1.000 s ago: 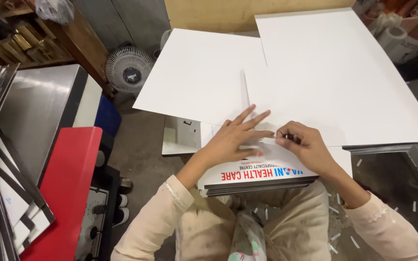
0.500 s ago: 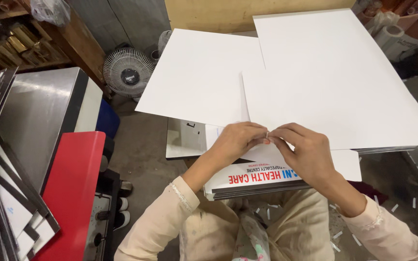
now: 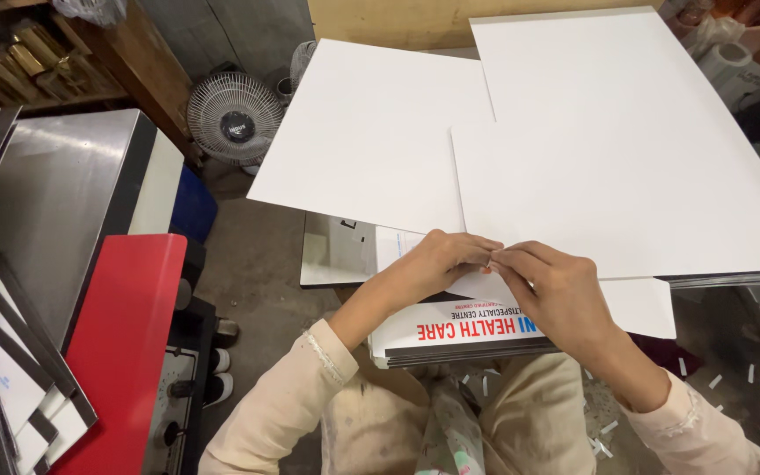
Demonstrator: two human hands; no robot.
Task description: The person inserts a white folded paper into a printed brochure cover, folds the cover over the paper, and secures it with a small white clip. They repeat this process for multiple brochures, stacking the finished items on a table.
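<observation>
Both hands are meeting at the near edge of the top board on the printed stack (image 3: 459, 330). Left hand (image 3: 437, 264) and right hand (image 3: 551, 286) are almost touching at the fingertips, just under the front corner of the big white sheet (image 3: 609, 185).

Fingers on both hands are curling inward, pinching something thin between them. It looks like a small strip or the lip of a film on the board's edge; too small to tell which. Not released, not a full fist: a fine pinch grip.

Judging by that, the step in hand is picking or peeling at the edge, getting a start on a thin layer. The stack is lying on the person's lap, below the worktop edge, printed face up, partly tucked under the white sheets.

A second white sheet (image 3: 371, 132) is overlapping to the left. White slivers (image 3: 714, 383) are littering the floor to the right, so trimming or peeling waste seems likely.

Next move calls for a steady nail-level grip and a low-angle pull along the edge; jerking risks tearing the strip. One hand needs to be pinning the board so the stack is not sliding.

Fan (image 3: 233, 119) and red panel (image 3: 125, 343) are sitting well apart, to the left.
</observation>
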